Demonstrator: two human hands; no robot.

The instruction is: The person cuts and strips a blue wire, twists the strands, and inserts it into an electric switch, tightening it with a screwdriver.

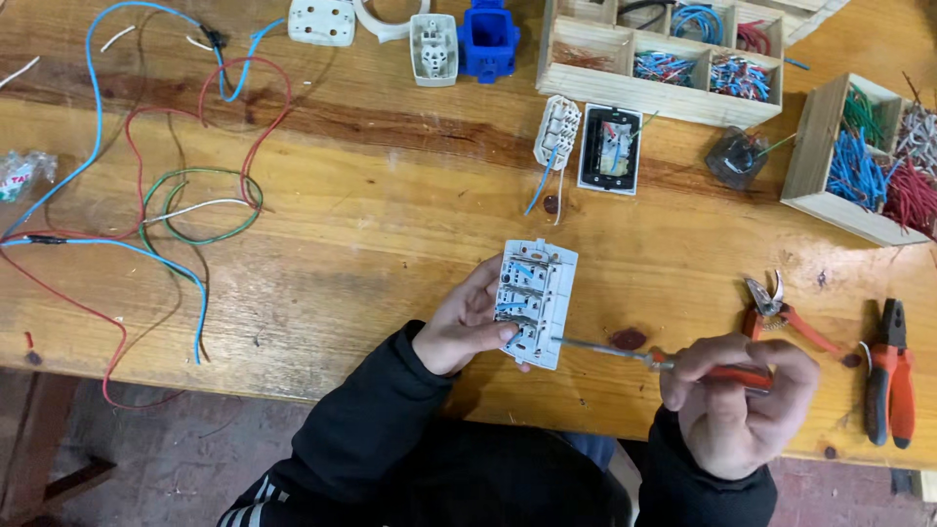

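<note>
My left hand (467, 327) grips a white switch module (535, 301) by its left edge, back side up, with short blue wires in its terminals. In my right hand (739, 400) is an orange-handled screwdriver (673, 362); its metal tip touches the module's lower right corner. Both hands hover just above the wooden table (390, 215), near its front edge.
Red-handled wire strippers (781, 314) and pliers (890, 376) lie right of my hand. Wooden compartment boxes (659, 59) (864, 161) with cut wires sit at the back right. Other switch parts (610, 148), a blue box (488, 39) and long loose wires (185, 195) occupy the back and left.
</note>
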